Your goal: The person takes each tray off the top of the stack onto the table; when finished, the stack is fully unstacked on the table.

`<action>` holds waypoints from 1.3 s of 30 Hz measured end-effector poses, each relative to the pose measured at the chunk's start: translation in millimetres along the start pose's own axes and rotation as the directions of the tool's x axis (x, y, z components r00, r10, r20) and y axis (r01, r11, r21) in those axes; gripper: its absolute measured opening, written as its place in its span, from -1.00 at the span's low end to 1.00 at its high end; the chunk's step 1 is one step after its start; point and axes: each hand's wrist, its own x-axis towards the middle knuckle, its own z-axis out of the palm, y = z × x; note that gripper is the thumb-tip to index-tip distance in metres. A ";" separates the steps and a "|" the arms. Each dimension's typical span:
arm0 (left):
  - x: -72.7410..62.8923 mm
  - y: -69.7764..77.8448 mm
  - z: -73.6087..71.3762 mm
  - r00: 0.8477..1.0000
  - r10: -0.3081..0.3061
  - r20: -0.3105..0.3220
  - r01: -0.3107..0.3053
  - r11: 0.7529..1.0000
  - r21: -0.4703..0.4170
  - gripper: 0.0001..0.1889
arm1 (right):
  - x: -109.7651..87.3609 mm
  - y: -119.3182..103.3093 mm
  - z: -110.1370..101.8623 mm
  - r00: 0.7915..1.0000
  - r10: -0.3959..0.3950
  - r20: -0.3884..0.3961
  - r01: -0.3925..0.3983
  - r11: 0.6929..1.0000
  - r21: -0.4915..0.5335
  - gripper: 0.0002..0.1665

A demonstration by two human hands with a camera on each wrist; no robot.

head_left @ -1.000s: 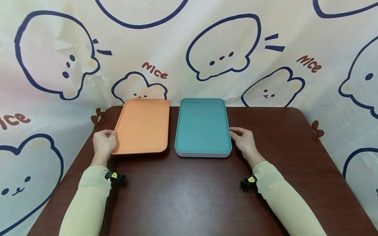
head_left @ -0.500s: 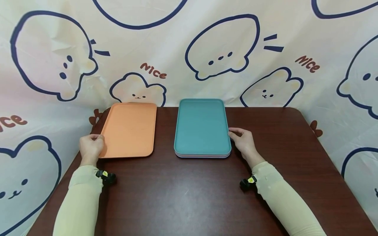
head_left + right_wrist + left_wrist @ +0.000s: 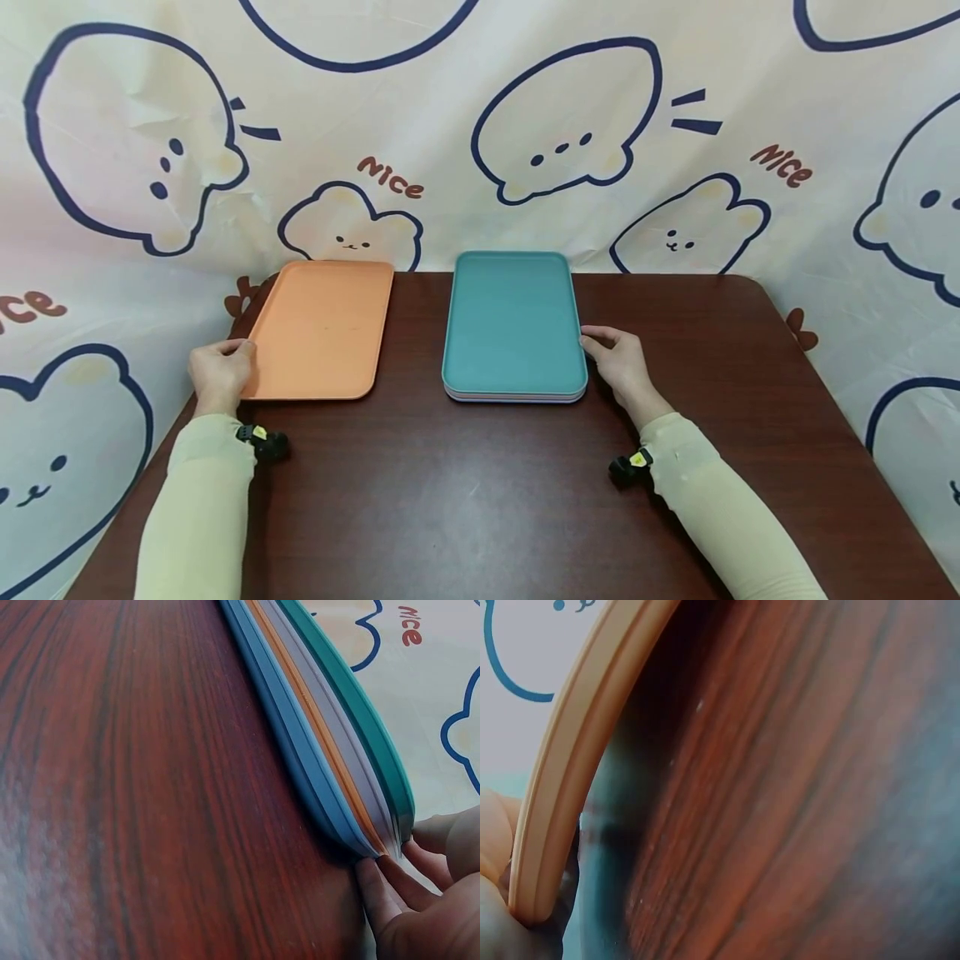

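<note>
- Two brown "Nice" prints (image 3: pixel 390 177) read whole on the backdrop (image 3: pixel 450 225) in the head view, at 11 and 2 o'clock; a third print (image 3: pixel 33 307), cut by the frame at 9, shows "ice".
- Same view: the orange tray (image 3: pixel 318 329) lies toward 9 o'clock, its 8 o'clock edge pinched by the left hand (image 3: pixel 221 371). Both have moved toward 9 since a second ago, widening the gap to the teal-topped stack (image 3: pixel 514 325).
- The right hand (image 3: pixel 622 362) has stayed at the stack's 3 o'clock edge, fingertips touching; whether they pinch, I cannot tell.
- Left wrist view: the tray's rim runs from 11 to 8 o'clock, gripped at 8.
- Right wrist view: "Nice" lettering (image 3: pixel 410 626) between 1 and 2; teal, lilac, orange and blue edges layered, fingers at 4.
</note>
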 end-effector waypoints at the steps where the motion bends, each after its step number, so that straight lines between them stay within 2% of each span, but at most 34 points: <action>1: 1.1 -0.7 -0.8 1.000 0.002 -0.002 -0.002 1.000 0.004 -0.49 | -0.1 0.2 0.2 1.000 -0.002 0.002 0.002 1.000 -0.001 -0.58; 5: 5.1 -3.5 -3.7 1.000 0.009 -0.005 -0.008 0.999 0.033 -0.50 | 0.3 1.7 0.8 1.000 -0.005 0.005 0.005 1.000 0.004 -0.58; 12: 10.1 -6.9 -5.8 1.000 -0.022 -0.006 0.022 0.998 0.050 -0.51 | -1.2 1.5 0.4 1.000 -0.003 0.021 0.003 1.000 0.003 -0.57; 21: 9.8 -0.2 -4.0 1.000 0.008 0.013 -0.009 0.995 0.104 -0.50 | -0.7 -1.6 -2.6 1.000 -0.003 0.020 0.003 1.000 -0.002 -0.56; 24: 6.7 3.0 -3.0 0.999 0.034 -0.034 -0.031 0.994 0.105 -0.48 | 0.3 -1.1 -2.6 1.000 0.004 0.025 -0.003 1.000 -0.007 -0.56; 27: 2.3 9.1 1.2 0.991 0.083 -0.103 -0.077 0.995 0.063 -0.50 | 0.8 -1.1 -3.5 1.000 0.013 0.023 -0.013 1.000 -0.010 -0.56; 29: -0.7 14.1 4.3 0.986 0.114 -0.123 -0.110 0.993 0.042 -0.52 | 0.7 -1.4 -4.8 1.000 0.016 0.020 -0.016 1.000 -0.008 -0.56; 33: -6.7 22.4 7.5 0.985 0.149 -0.091 -0.147 0.989 0.028 -0.53 | 0.2 -3.1 -6.6 1.000 0.010 0.021 -0.010 1.000 -0.001 -0.57; 39: -19.3 29.6 8.8 0.985 0.170 -0.019 -0.170 0.985 0.015 -0.50 | -1.1 -5.5 -6.0 0.999 -0.005 0.040 0.003 0.999 0.038 -0.56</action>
